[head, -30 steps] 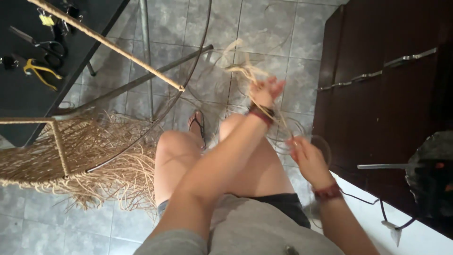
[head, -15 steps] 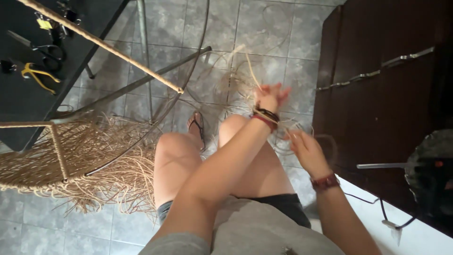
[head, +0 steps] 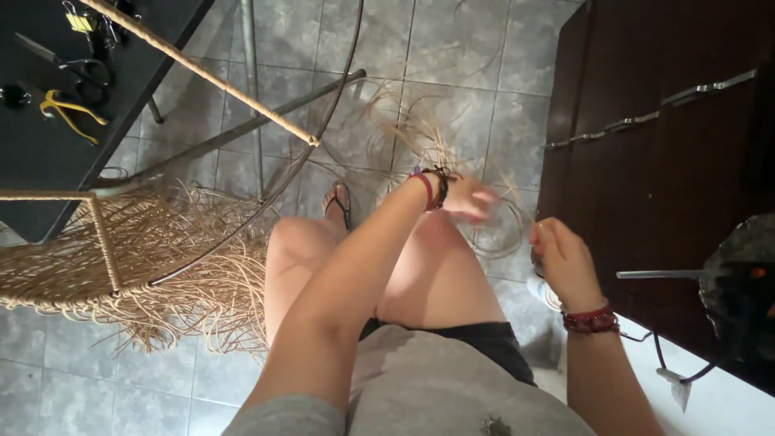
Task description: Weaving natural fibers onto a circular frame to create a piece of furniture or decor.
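- Since half a second ago our left hand (head: 472,198) has dropped lower and blurred; our right hand (head: 565,262) stays near it.
- Both hands work thin tan strands (head: 500,234) looped between them, above our right knee.
- Right fingers are curled, seemingly pinching a strand; the left grip we cannot tell.
- Strands look light, springy, dry; best pinched near the ends.
- A woven frame (head: 121,250) with frayed fringe stands to our left.

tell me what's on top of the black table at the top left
On the black table lie dark-handled scissors, a yellow-handled tool and some small clips near its far edge. A cord-wrapped rod crosses above it, and the rest runs out of view.
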